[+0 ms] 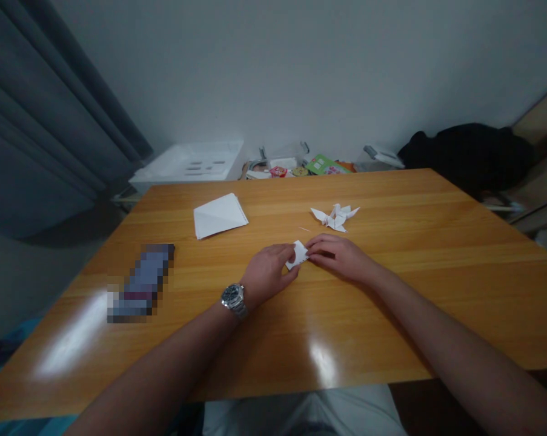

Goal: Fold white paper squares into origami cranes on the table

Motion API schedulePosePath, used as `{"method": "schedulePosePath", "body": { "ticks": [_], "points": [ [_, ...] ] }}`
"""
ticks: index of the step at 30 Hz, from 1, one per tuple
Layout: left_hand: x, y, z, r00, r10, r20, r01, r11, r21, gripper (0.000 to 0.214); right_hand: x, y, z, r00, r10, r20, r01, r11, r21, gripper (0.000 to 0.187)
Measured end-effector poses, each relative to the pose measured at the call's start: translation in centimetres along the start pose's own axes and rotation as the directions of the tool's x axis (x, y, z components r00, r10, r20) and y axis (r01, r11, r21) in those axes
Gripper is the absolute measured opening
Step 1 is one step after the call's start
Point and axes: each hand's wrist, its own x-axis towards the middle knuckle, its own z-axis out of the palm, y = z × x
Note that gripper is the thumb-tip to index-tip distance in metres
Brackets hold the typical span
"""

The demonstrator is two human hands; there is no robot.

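A small folded piece of white paper (299, 253) lies between my two hands near the middle of the wooden table (373, 327). My left hand (268, 271), with a metal watch (232, 295) at its wrist, grips the paper's left side between thumb and fingers. At the paper's right corner, the fingertips of my right hand (339, 254) pinch its edge. Just beyond my right hand sit folded white paper cranes (335, 217); whether one or two, I cannot tell. A thin paper strip (304, 229) rests close to them.
A stack of white paper sheets (219, 216) lies at the back left. Nearer on the left is a pixelated, phone-like object (146, 281). Behind the table stand a white plastic tray (195, 160), a green packet (328, 165) and a black cloth heap (468, 154).
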Motion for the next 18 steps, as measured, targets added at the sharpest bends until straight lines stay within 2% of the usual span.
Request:
{"method": "schedulePosePath", "body": {
  "ticks": [5,7,11,18],
  "points": [
    [-0.3,-0.1,0.1,0.998,-0.064,-0.003,0.063,0.997,-0.036,0.017,0.0,-0.1,0.0,0.999,0.025,-0.023,-0.025,0.999,0.026,0.018],
    [-0.3,-0.1,0.2,0.998,-0.055,0.008,0.055,0.997,-0.050,0.020,0.1,-0.1,0.0,1.000,0.025,-0.015,-0.025,0.999,0.037,0.017],
    [-0.3,-0.3,0.3,0.999,0.024,0.047,-0.021,0.997,-0.068,0.016,0.1,0.2,-0.1,0.999,0.044,0.002,-0.044,0.998,0.052,0.015],
    [-0.5,-1.5,0.0,0.969,0.196,0.153,-0.187,0.980,-0.069,0.031,-0.4,1.0,-0.5,0.995,0.082,0.051,-0.085,0.995,0.048,0.014]
  ]
}}
